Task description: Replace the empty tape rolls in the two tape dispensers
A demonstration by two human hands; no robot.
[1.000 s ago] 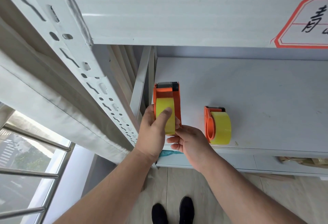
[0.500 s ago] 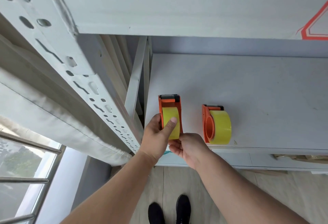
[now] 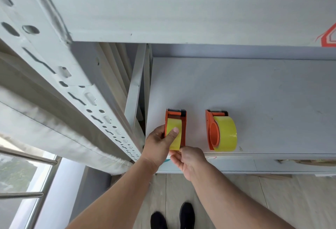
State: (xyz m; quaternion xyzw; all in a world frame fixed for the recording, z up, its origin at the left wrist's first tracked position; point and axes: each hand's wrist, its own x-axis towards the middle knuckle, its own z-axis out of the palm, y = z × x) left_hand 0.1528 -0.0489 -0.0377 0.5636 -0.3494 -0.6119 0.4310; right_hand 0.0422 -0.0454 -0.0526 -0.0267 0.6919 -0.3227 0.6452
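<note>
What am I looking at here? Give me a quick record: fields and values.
Setting: white shelf
Left dispenser: orange, upright, yellow roll inside
Right dispenser: orange, lying on its side, yellow tape roll mounted, untouched
Left hand: grips the left dispenser, thumb pressed on its roll
Right hand: fingers at the roll's near lower edge
Floor: black shoes

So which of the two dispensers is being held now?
The left dispenser: left hand grips it, right hand touches its near end. The right dispenser stands untouched.
</note>
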